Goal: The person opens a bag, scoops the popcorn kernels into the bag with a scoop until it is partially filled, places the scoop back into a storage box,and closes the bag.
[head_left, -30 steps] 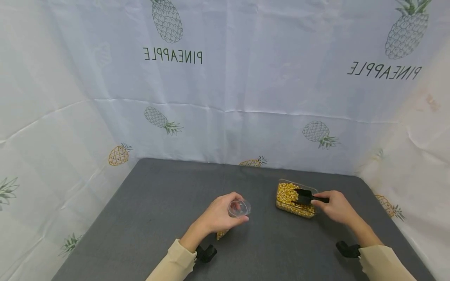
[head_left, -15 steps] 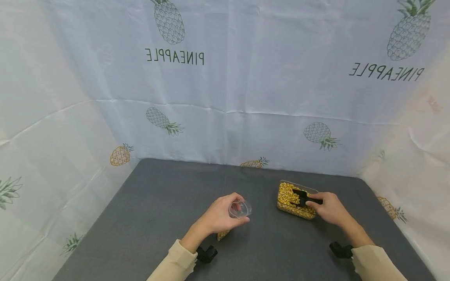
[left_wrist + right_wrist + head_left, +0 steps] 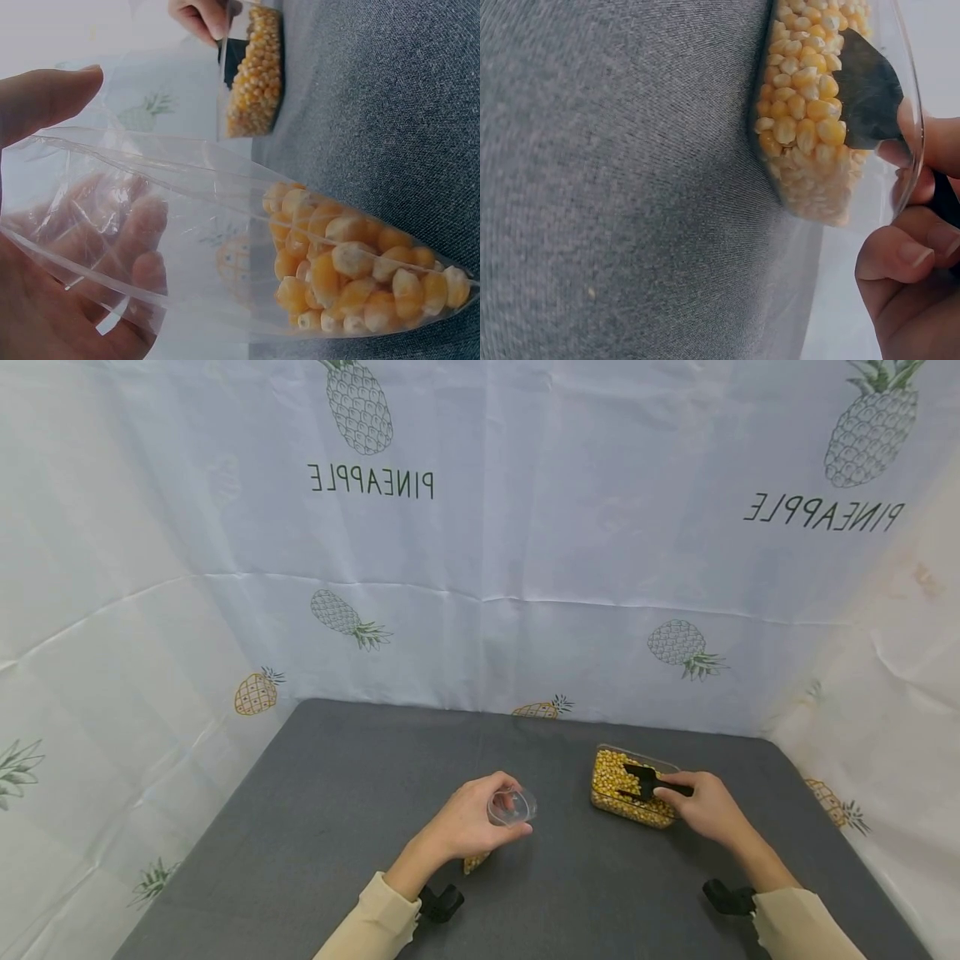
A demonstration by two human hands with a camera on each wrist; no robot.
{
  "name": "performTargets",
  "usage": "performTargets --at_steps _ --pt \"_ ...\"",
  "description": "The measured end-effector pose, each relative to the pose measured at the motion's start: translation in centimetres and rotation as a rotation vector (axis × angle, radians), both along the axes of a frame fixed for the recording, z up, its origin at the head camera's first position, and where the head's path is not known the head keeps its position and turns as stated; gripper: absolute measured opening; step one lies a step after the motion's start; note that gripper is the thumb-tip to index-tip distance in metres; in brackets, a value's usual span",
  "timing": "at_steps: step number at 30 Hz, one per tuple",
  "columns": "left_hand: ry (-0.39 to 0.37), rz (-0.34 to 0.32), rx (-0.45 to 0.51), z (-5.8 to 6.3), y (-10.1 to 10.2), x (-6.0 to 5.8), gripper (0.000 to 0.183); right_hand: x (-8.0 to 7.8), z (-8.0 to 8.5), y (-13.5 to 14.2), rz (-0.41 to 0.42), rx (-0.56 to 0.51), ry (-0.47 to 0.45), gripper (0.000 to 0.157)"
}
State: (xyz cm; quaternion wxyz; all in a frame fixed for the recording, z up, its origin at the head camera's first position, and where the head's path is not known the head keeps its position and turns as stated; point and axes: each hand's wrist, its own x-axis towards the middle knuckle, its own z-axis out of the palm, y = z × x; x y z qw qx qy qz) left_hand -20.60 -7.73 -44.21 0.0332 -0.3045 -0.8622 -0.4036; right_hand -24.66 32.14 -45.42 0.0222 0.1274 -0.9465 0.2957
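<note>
Corn bag – left hand fingers hold mouth open; right hand fingers grip black scoop in corn tub, right on counter.

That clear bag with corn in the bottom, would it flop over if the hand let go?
Probably. The clear bag looks thin and creased, so likely floppy. The left hand holds its mouth open. The corn kernels sit only at its bottom, so it may slump and spill.

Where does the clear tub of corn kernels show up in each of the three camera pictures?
Head: tub of corn kernels lies right of centre on the grey table, at the right hand.
Left wrist: top centre, far off.
Right wrist: upper right, close up.
Shared landmark: the black scoop inside the tub.
</note>
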Motion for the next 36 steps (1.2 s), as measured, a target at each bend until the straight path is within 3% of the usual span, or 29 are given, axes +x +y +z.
performTargets --at_steps 20,36 --pt "-0.011 -0.014 0.015 0.1 0.0 -0.1 0.046 0.9 0.4 1.2 -0.034 -0.076 -0.034 0.045" --pt "-0.03 -0.018 0.005 0.2 -0.1 0.0 0.047 1.9 1.2 2.4 -0.031 -0.06 -0.016 0.045"
